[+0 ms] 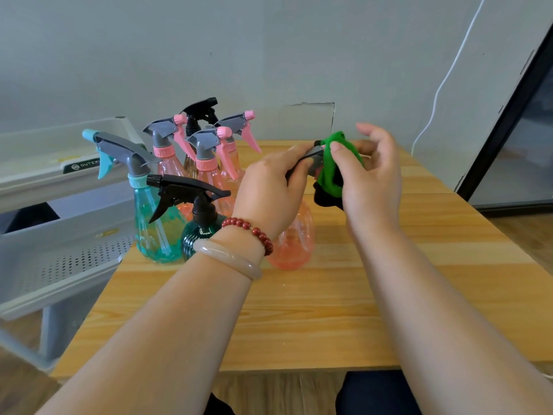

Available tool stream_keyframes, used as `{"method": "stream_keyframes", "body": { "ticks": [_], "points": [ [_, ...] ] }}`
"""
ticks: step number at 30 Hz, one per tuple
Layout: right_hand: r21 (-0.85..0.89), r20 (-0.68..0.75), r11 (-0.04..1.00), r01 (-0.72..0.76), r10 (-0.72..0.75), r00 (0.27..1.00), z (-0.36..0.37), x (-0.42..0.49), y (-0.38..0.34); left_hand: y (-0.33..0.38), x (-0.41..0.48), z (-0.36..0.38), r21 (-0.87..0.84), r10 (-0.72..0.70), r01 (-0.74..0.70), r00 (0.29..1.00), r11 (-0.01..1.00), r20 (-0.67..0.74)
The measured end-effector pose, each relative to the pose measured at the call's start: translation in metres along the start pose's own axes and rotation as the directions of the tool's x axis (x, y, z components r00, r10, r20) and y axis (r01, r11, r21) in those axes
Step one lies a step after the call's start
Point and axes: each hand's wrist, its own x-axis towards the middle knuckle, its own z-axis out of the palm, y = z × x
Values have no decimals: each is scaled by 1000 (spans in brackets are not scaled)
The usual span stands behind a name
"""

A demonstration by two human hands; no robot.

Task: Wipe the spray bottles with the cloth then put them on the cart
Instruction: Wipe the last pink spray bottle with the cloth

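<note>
One orange bottle is on the table in the head view. The left hand grips its sprayer, and the right hand pinches the cloth round it. The bottle looks like light, slippery plastic; I would hold the neck.

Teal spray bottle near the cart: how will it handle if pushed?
Probably light: the teal spray bottle looks see-through with no liquid line visible. Likely tippy: tall, with a trigger head overhanging its body. Could knock the dark green bottle beside it.
</note>
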Motion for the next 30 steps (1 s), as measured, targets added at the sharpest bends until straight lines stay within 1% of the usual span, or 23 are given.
{"method": "stream_keyframes", "body": {
  "ticks": [2,4,5,8,11,13,15,18,19,20,21,23,27,28,30],
  "points": [
    [-63,94,998,7,-1,996,6,5,1,0,0,1,-16,2,-2,1000,1000,-3],
    [-153,202,986,65,-34,979,12,1,2,0,-1,0,-22,9,-10,1000,1000,-12],
    [-184,221,977,104,-62,973,13,-3,5,0,-1,-1,-24,7,-8,1000,1000,-11],
    [-193,164,970,147,-116,980,12,-15,14,1,-2,-1,-36,-8,7,1000,999,-1],
    [-181,107,977,111,-93,990,7,-20,25,3,-2,-2,-23,-28,28,1000,999,1],
    [-238,128,965,109,-80,989,0,-20,31,4,-2,-2,-11,-25,25,1000,1000,7],
    [-286,154,948,139,-98,983,-6,-18,33,4,-2,-2,-3,-31,31,999,1000,7],
    [-294,94,922,252,-235,967,-6,-17,29,5,-2,0,4,-43,43,999,999,1],
    [-297,93,910,290,-275,957,-2,-18,28,5,-2,1,-9,-36,36,999,999,5],
    [-296,121,902,315,-292,949,2,-20,29,5,-3,1,-25,-40,40,999,999,11],
    [-299,174,898,322,-281,944,6,-21,31,6,-2,0,-33,-54,55,998,998,15],
    [-341,279,892,297,-205,938,9,-26,42,6,-2,-3,-13,-83,83,996,996,18],
    [-538,424,807,244,9,906,-11,-22,67,6,-5,-12,-6,-116,116,992,993,58],
    [-559,410,798,223,32,912,-16,-20,69,7,-6,-13,-4,-128,128,990,992,64],
    [-561,265,810,173,-22,964,-22,-13,65,7,-8,-11,-50,-182,184,982,982,51]
  ]
}}
